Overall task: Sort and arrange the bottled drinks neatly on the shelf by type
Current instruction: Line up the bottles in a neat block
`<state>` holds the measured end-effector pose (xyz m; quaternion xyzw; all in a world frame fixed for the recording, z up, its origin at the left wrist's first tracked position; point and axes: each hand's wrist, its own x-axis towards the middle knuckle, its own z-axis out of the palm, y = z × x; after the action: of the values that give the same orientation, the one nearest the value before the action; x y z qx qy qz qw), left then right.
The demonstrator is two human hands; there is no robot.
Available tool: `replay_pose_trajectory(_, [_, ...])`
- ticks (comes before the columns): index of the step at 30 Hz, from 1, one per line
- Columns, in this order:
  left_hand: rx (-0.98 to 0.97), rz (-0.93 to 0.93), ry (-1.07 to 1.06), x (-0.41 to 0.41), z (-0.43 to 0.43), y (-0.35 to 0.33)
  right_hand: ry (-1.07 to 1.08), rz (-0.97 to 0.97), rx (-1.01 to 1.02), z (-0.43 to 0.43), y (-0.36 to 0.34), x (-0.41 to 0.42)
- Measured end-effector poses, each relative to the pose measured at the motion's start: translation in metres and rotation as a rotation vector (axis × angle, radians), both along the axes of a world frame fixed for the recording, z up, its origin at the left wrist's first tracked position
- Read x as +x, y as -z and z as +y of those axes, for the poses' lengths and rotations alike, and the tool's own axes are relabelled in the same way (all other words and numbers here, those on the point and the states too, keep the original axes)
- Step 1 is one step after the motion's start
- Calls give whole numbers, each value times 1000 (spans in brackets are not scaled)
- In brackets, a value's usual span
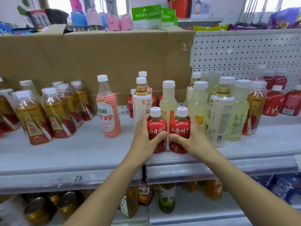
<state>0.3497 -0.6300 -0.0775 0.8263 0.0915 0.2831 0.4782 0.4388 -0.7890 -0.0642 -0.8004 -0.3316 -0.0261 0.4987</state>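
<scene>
- Left hand (143,139) grip grasps one small red-labelled plastic bottle (156,128); right hand (190,137) grasps the twin bottle (179,128), touching.
- Bare grey shelf (81,152) opens left of both grips; its front edge lies just beneath.

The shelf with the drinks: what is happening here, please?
A person is at the shelf and holds two small bottles of the same kind side by side near its front edge. The left hand grips the left red bottle, and the right hand grips the right red bottle. Similar red bottles stand at the far right, gold bottles at the left, and pale bottles just behind the hands.
</scene>
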Motion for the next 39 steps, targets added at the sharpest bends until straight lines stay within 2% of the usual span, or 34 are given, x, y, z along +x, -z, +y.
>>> replay_pose_trajectory(2, [2, -16, -46, -10, -1, 1, 48, -52, 5, -3, -3, -4])
replay_pose_trajectory(8, [74, -152, -266, -36, 28, -14, 120, -401, 201, 9, -41, -28])
replay_pose_trajectory(12, [129, -247, -358, -40, 75, -34, 92, -436, 299, 41, -64, -37])
replay_pose_trajectory(16, [158, -273, -368, -30, 130, -61, 115, -455, 296, 79, -94, -38])
replay_pose_trajectory(20, [165, -210, -273, -16, 167, -85, 110, -433, 96, 124, -147, -18])
replay_pose_trajectory(24, [122, -145, -97, -10, 179, -99, 36, -253, -230, 164, -187, 12])
replay_pose_trajectory(26, [93, -139, -58, -7, 184, -99, 13, -115, -359, 177, -195, 24])
replay_pose_trajectory(29, [73, -147, -14, -7, 189, -99, 42, -36, -547, 189, -199, 41])
replay_pose_trajectory(33, [76, -163, 8, -14, 194, -97, 59, -116, -609, 197, -200, 56])
replay_pose_trajectory(39, [112, -129, 12, -36, 207, -98, -103, -172, -649, 211, -206, 31])
